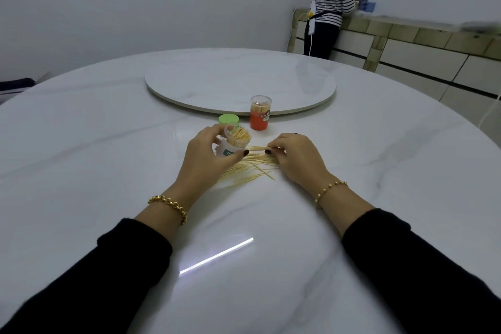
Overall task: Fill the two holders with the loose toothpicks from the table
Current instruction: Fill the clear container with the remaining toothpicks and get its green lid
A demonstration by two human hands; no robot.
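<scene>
Gripping the tilted holder (226,148) in the left hand (208,156), the person pinched a small bundle (256,147) with the right hand (296,161) beside its mouth, above the loose toothpicks (248,169) between both hands, apparently needing to slide it in.

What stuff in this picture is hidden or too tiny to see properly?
All in the head view:
- Label on the white holder: mostly covered by the left hand gripping it.
- Count of loose toothpicks: some lie under the right hand, which pinches a few.
- Print on the orange holder: too small.
- Lower part of the green lid: behind the white holder.
</scene>
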